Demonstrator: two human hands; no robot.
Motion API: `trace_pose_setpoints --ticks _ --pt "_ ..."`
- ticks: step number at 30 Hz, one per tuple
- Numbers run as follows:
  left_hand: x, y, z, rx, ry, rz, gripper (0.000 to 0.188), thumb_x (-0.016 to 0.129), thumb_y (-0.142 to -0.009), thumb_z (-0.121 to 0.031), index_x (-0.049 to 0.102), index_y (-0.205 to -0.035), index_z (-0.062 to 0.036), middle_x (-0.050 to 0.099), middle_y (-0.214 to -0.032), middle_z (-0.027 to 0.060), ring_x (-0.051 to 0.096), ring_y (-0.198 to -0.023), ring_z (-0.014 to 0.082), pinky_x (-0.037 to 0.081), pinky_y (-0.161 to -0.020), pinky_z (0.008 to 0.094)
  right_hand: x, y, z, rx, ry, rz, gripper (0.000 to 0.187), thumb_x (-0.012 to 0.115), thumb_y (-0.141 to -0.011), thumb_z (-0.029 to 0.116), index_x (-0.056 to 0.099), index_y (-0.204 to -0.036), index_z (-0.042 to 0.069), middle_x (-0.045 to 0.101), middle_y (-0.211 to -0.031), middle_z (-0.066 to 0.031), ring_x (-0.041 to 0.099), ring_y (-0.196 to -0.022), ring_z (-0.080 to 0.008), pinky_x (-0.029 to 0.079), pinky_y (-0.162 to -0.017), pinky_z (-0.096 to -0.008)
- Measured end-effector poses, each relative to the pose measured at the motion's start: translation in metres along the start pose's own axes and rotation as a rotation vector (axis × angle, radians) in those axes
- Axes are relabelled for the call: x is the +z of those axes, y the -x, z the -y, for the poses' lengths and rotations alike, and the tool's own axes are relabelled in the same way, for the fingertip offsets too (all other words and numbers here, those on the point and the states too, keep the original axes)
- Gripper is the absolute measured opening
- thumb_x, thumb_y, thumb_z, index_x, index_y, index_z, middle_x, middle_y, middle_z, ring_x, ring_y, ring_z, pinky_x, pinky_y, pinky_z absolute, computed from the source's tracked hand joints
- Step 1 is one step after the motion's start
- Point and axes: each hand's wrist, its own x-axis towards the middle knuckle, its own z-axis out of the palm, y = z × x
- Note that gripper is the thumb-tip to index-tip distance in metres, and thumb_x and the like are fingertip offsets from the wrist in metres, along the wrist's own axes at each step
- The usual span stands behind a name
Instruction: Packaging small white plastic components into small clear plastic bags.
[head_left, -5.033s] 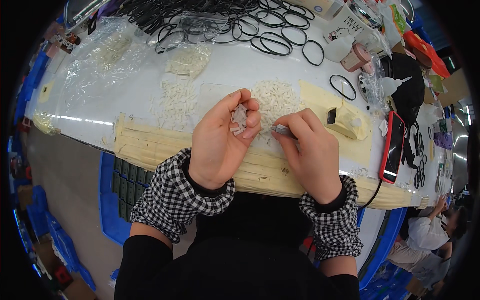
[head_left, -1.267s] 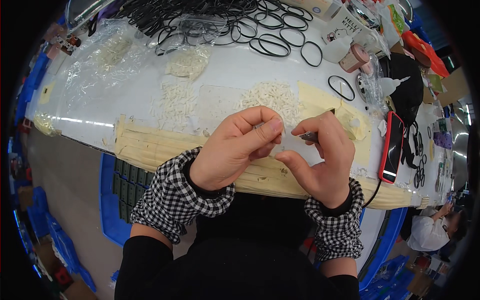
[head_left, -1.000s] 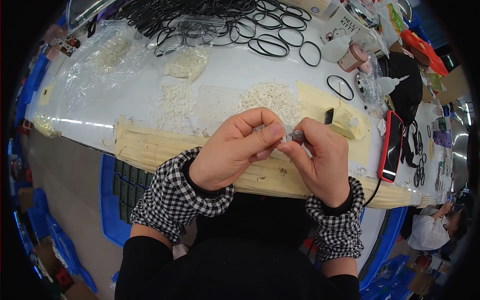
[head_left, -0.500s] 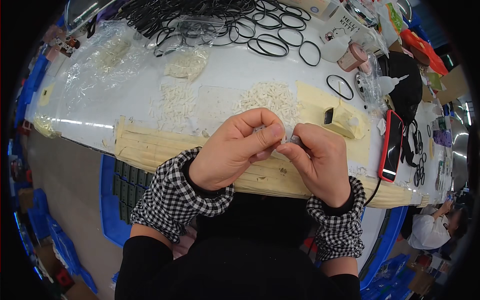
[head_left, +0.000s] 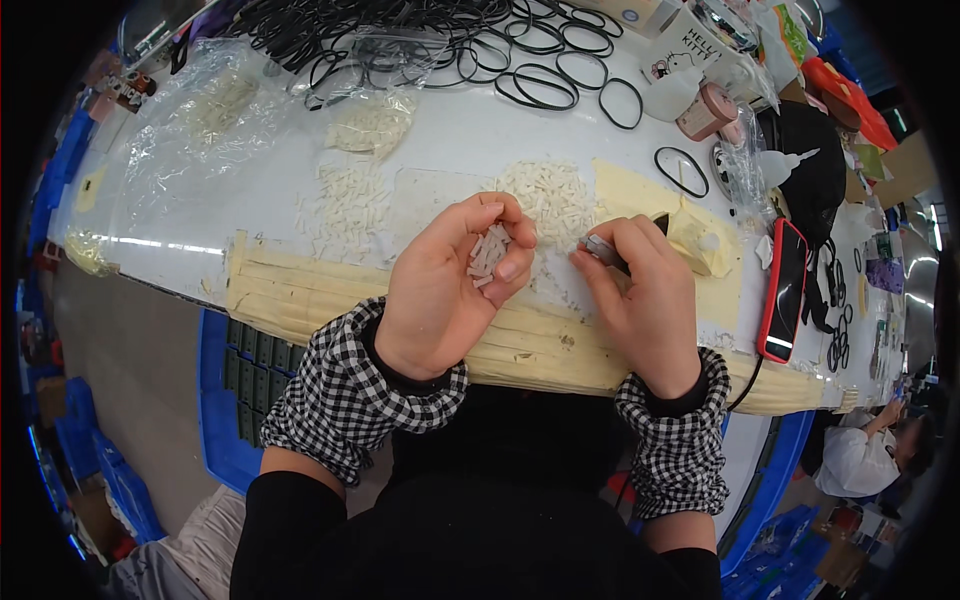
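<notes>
My left hand (head_left: 440,275) is cupped palm up, its fingers curled round several small pale, stick-like pieces (head_left: 490,254). To its right, my right hand (head_left: 645,290) pinches a small grey object (head_left: 603,246) between thumb and fingertips; most of it is hidden, so its kind is unclear. The hands are apart, above the table's near edge. Just beyond them lies a pile of short white pieces (head_left: 548,192), and a second, looser pile of white pieces (head_left: 350,205) spreads to the left. Beyond my right hand sits a yellow taped block (head_left: 697,243).
Yellow tape covers the near table edge (head_left: 420,318). Black rubber rings (head_left: 536,88) heap at the back, near plastic bags (head_left: 215,110). A red-cased phone (head_left: 783,290) with a cable lies right. Blue bins (head_left: 215,400) stand below. A seated person (head_left: 865,460) is far right.
My hands have separated. The left has turned palm up, showing the pale pieces; the right has moved slightly right with the grey object. A pale garment has appeared at lower left.
</notes>
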Motion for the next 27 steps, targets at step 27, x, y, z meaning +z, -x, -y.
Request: trace_pose_setpoints --ticks 27 --pt "0.002 0.001 0.002 -0.131 -0.225 0.180 0.017 0.058 -0.095 -0.021 0.060 -0.096 -0.0042 0.053 -0.077 -0.0050 0.039 -0.064 0.0024 0.033 -0.058 0.0162 -0.011 -0.003 0.019 -0.321 -0.162 -0.187 0.021 0.073 -0.071 0.004 0.061 -0.088 0.005 0.057 -0.077 -0.0067 0.059 -0.061 -0.0210 0.047 -0.051 -0.0283"
